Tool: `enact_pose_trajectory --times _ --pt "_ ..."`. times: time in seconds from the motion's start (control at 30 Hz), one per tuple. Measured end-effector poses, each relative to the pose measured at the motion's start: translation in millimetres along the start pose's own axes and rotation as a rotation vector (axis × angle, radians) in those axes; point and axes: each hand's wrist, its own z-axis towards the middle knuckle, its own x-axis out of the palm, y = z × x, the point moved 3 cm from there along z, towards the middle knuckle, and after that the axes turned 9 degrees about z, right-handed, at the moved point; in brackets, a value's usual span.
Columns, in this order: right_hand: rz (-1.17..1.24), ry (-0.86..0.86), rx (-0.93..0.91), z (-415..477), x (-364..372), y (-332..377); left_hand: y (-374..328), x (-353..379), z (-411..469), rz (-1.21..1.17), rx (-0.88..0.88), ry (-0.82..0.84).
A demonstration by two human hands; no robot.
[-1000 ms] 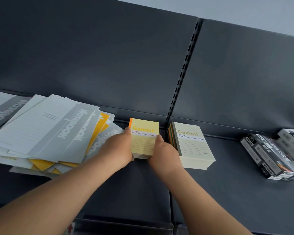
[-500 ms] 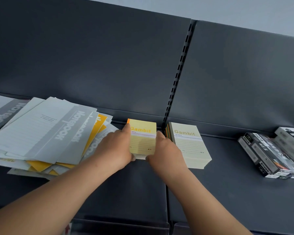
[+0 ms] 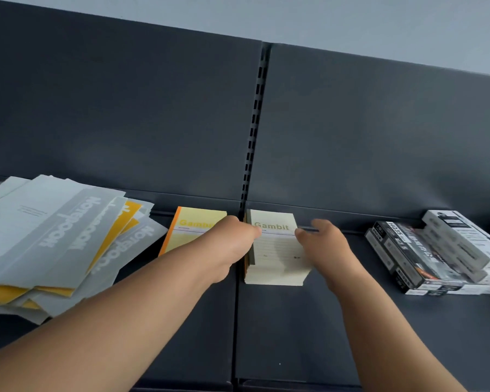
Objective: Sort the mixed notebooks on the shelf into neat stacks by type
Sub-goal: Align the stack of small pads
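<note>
Grey and yellow notebooks (image 3: 54,236) sprawl over the shelf's (image 3: 294,321) left end. Next, by the back edge, sits a yellow Gambit stack (image 3: 193,230). The left hand (image 3: 229,244) pinches the cream Gambit stack (image 3: 277,250) at mid-shelf, thumb on its cover. The right hand (image 3: 326,244) touches its right side, its fingers hidden, so I cannot tell its grip. Black-and-white boxes (image 3: 436,256) fill the right end.

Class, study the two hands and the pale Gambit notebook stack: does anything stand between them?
Nothing visible does. The left hand is at the left edge of the pale Gambit stack, the right hand at its right edge. The yellow Gambit stack lies further left, partly under the left forearm.
</note>
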Motion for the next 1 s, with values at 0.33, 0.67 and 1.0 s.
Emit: enact_pose_trajectory --times 0.33,0.67,1.0 --pt "0.185 0.244 0.243 32 13 -35 14 37 34 -0.096 -0.190 -0.016" --pt "0.398 0.324 0.383 42 5 -32 14 37 38 -0.064 -0.250 -0.110" --pt "0.523 0.332 0.375 42 5 -33 13 35 32 -0.129 -0.261 -0.088"
